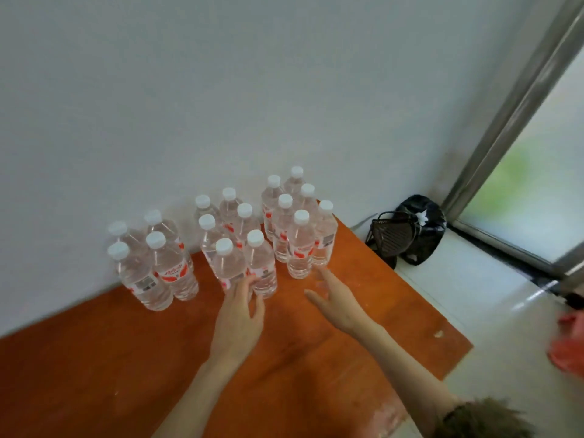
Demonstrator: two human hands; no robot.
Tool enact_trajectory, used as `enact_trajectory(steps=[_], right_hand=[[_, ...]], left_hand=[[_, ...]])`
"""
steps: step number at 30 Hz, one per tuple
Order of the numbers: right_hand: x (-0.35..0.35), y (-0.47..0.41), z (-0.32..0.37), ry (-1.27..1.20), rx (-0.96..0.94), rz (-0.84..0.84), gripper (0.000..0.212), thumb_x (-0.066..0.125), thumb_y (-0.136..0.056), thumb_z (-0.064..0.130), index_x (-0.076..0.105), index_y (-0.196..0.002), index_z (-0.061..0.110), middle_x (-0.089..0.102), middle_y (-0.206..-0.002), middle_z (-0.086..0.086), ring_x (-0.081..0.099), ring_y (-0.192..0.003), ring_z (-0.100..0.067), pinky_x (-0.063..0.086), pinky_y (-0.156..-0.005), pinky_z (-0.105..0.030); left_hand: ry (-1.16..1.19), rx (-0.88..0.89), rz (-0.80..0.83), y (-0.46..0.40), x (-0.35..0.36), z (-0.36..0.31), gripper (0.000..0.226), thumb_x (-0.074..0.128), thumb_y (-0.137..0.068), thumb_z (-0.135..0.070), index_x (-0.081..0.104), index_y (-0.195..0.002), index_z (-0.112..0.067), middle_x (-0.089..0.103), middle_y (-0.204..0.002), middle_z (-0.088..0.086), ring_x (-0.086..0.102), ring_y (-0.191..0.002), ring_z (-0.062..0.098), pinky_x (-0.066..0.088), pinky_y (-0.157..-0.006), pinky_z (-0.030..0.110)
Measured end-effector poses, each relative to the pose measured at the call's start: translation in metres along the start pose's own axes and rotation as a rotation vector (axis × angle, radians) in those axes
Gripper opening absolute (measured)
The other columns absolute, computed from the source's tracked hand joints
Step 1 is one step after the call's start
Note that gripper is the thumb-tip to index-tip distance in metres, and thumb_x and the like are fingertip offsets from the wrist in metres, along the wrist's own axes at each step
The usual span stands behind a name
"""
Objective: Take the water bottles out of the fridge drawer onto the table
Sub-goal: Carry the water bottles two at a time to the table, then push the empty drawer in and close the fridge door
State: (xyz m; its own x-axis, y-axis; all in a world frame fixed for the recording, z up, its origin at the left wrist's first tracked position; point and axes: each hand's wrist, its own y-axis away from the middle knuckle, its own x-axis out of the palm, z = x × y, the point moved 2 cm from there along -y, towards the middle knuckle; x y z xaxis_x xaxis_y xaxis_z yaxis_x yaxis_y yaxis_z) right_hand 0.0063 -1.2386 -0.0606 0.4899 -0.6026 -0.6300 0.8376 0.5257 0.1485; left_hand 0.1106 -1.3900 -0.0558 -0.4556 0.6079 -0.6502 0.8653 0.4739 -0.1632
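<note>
Bench: orange-brown wooden top (94,374), set against a white wall (221,74), far right corner in view
Water bottles: clear plastic, white caps, red-and-white labels, all upright on the bench near the wall, in three clusters
Left cluster (151,263): four bottles, two by two, touching one another
Middle cluster (234,245): six bottles, packed close
Right cluster (297,222): seven bottles, nearest the bench corner
Left hand (238,320): reaches forward, palm down, fingers (243,287) lightly spread and straight, tips touching the base of the front bottle of the middle cluster (226,267); not curled round it
Right hand (335,298): reaches forward, fingers (325,276) extended and relaxed, holds nothing; fingertips just beside the base of the front bottle of the right cluster (300,245), contact cannot be told
Floor: pale tiles (474,295) to the right of the bench
Bin: black bin bag (423,229) with a dark basket (392,232) beside it, in the corner by a metal-framed glass door (537,184)
Right edge: red-pink item (568,346), blurred, kind cannot be told
</note>
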Motion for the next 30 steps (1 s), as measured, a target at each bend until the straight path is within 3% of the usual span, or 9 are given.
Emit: enact_trajectory(steps=[2, 6, 9, 14, 18, 21, 27, 30], right_hand=[[-0.023, 0.029, -0.016, 0.058, 0.030, -0.065, 0.057, 0.053, -0.092, 0.032, 0.029, -0.143, 0.022, 0.043, -0.143, 0.000, 0.043, -0.128, -0.012, 0.036, -0.104, -0.027], [-0.085, 0.102, -0.060, 0.141, 0.144, -0.265, 0.055, 0.051, -0.092, 0.035, 0.031, -0.142, 0.023, 0.042, -0.142, 0.002, 0.042, -0.128, -0.011, 0.037, -0.105, -0.028], [-0.137, 0.169, -0.099, 0.259, 0.246, -0.400, 0.055, 0.050, -0.092, 0.039, 0.031, -0.142, 0.026, 0.040, -0.143, 0.003, 0.041, -0.129, -0.013, 0.038, -0.105, -0.031], [-0.221, 0.302, -0.176, 0.368, 0.411, -0.602, 0.055, 0.050, -0.091, 0.041, 0.033, -0.141, 0.024, 0.041, -0.142, 0.003, 0.040, -0.129, -0.015, 0.035, -0.108, -0.033], [-0.281, 0.410, -0.242, 0.383, 0.574, -0.720, 0.057, 0.051, -0.090, 0.041, 0.033, -0.141, 0.023, 0.041, -0.142, 0.003, 0.041, -0.129, -0.016, 0.036, -0.107, -0.032], [-0.325, 0.490, -0.284, 0.403, 0.679, -0.787, 0.057, 0.050, -0.091, 0.039, 0.031, -0.142, 0.022, 0.040, -0.143, 0.002, 0.040, -0.130, -0.016, 0.035, -0.107, -0.035], [-0.397, 0.610, -0.357, 0.387, 0.840, -0.888, 0.056, 0.048, -0.093, 0.037, 0.030, -0.143, 0.020, 0.039, -0.144, 0.000, 0.036, -0.132, -0.017, 0.032, -0.109, -0.033], [-0.425, 0.643, -0.396, 0.361, 0.888, -0.928, 0.055, 0.048, -0.093, 0.036, 0.030, -0.143, 0.019, 0.038, -0.144, 0.000, 0.036, -0.132, -0.018, 0.030, -0.108, -0.031]], left_hand=[[-0.038, 0.141, 0.136, 0.006, 0.021, -0.024, 0.030, 0.049, -0.092, -0.021, 0.049, -0.122, -0.024, 0.050, -0.128, -0.006, 0.048, -0.118, 0.009, 0.039, -0.104, 0.030], [-0.088, 0.374, 0.364, 0.023, 0.075, -0.092, 0.038, 0.045, -0.095, -0.028, 0.042, -0.132, -0.025, 0.042, -0.138, -0.007, 0.038, -0.128, 0.006, 0.026, -0.103, 0.017], [-0.184, 0.620, 0.479, 0.047, 0.120, -0.155, 0.045, 0.041, -0.096, -0.032, 0.032, -0.139, -0.025, 0.039, -0.142, -0.007, 0.035, -0.130, 0.006, 0.027, -0.105, 0.019], [-0.196, 0.876, 0.579, 0.101, 0.208, -0.258, 0.044, 0.042, -0.094, -0.034, 0.041, -0.136, -0.019, 0.050, -0.133, 0.001, 0.046, -0.124, 0.017, 0.038, -0.100, 0.027], [-0.187, 1.027, 0.606, 0.164, 0.292, -0.345, 0.061, 0.021, -0.086, -0.050, 0.044, -0.133, -0.018, 0.053, -0.128, 0.003, 0.051, -0.118, 0.020, 0.044, -0.097, 0.035], [-0.127, 1.123, 0.637, 0.222, 0.346, -0.418, 0.047, 0.039, -0.091, -0.039, 0.047, -0.131, -0.016, 0.054, -0.129, 0.004, 0.050, -0.120, 0.023, 0.042, -0.097, 0.035], [-0.049, 1.292, 0.694, 0.306, 0.432, -0.527, 0.035, 0.054, -0.085, -0.025, 0.059, -0.117, -0.012, 0.065, -0.111, 0.007, 0.064, -0.099, 0.026, 0.052, -0.079, 0.034], [-0.075, 1.350, 0.761, 0.333, 0.481, -0.567, 0.043, 0.041, -0.085, -0.035, 0.061, -0.114, -0.011, 0.066, -0.109, 0.006, 0.064, -0.098, 0.025, 0.053, -0.080, 0.033]])
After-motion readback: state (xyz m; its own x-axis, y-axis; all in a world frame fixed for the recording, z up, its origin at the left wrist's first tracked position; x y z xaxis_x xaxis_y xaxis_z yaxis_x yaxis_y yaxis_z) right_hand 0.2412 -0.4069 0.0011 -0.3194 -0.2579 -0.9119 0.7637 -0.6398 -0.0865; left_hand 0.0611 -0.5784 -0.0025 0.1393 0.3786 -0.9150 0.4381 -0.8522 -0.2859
